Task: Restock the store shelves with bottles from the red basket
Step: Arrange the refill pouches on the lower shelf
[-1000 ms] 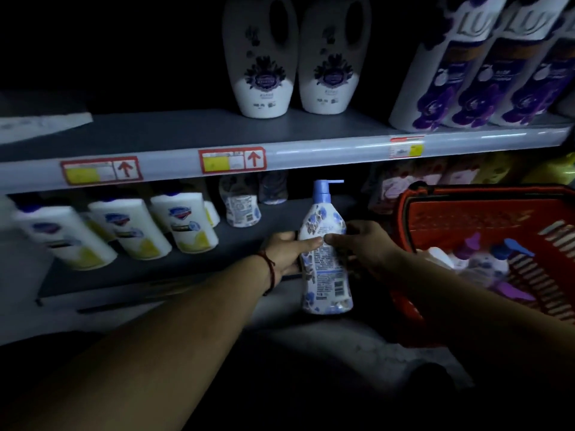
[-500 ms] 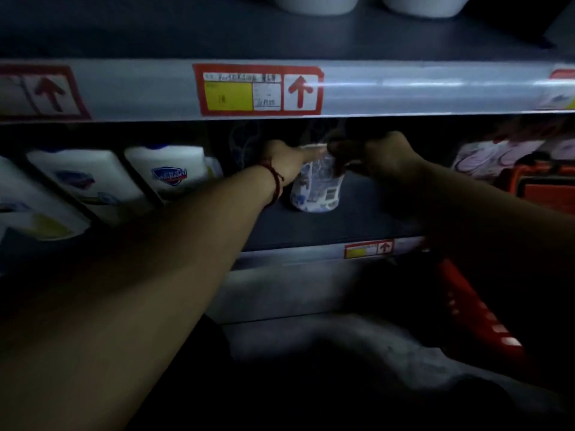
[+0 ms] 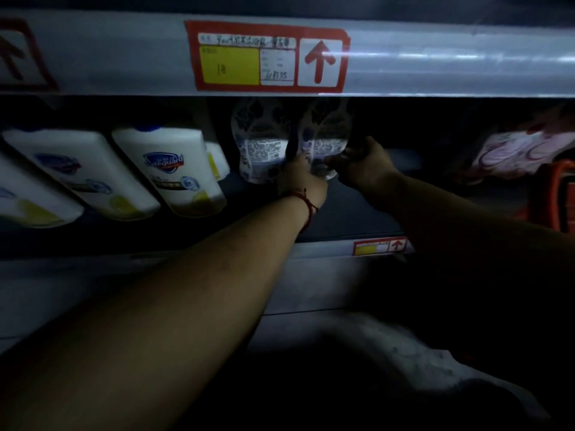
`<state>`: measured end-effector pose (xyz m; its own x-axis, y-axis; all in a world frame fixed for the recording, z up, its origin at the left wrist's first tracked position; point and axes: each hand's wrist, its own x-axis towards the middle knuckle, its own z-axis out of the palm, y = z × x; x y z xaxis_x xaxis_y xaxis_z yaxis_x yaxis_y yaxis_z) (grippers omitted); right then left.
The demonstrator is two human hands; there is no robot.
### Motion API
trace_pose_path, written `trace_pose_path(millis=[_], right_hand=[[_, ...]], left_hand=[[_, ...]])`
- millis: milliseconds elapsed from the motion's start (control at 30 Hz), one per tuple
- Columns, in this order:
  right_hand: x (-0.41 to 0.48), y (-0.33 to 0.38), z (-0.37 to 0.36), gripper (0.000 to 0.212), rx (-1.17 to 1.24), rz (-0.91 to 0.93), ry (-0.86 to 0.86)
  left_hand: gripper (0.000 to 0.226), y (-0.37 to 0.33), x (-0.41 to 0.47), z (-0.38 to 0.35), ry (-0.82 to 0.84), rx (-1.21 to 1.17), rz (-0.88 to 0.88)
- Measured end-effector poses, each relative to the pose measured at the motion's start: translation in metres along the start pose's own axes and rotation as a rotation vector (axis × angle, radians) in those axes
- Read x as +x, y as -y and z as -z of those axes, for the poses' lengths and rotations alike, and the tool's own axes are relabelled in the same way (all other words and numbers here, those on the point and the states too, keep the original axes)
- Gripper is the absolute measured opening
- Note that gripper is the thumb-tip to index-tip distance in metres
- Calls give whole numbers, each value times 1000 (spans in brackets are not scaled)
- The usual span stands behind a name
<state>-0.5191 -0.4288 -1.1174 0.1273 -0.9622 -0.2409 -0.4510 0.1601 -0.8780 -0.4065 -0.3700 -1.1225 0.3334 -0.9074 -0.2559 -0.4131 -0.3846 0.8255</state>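
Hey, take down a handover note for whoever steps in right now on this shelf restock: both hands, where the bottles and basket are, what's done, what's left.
Left hand: grips the right floral bottle low on its left side.
Right hand: grips the same bottle from the right.
Place: deep on the lower shelf, beside a matching floral bottle. It is too dark to tell whether its base is down.
Red basket: far right, contents out of view.
Left: let go, then fetch the next bottle.
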Motion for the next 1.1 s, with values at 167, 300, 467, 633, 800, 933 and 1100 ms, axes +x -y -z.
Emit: trace_pose_path(millis=[167, 300, 467, 633, 800, 933, 1100], right_hand=[[-30, 15, 23, 64, -393, 123, 37], [-78, 43, 61, 69, -635, 344, 187], [-140, 73, 128, 66, -775, 472, 184], [-194, 69, 198, 61, -790, 462, 89], [-221, 46, 260, 70, -815, 326, -33], [-229, 25, 301, 70, -748, 220, -95], [-234, -18, 358, 70, -668, 61, -166]], left_hand=[[51, -7, -24, 22, 126, 243, -85], [64, -36, -69, 39, 237, 472, -249], [54, -96, -130, 46, 225, 546, -434], [65, -151, -168, 27, 220, 586, -581], [69, -190, -191, -4, 272, 625, -672], [61, -210, -200, -34, 345, 639, -744], [56, -213, -203, -79, 426, 604, -764]])
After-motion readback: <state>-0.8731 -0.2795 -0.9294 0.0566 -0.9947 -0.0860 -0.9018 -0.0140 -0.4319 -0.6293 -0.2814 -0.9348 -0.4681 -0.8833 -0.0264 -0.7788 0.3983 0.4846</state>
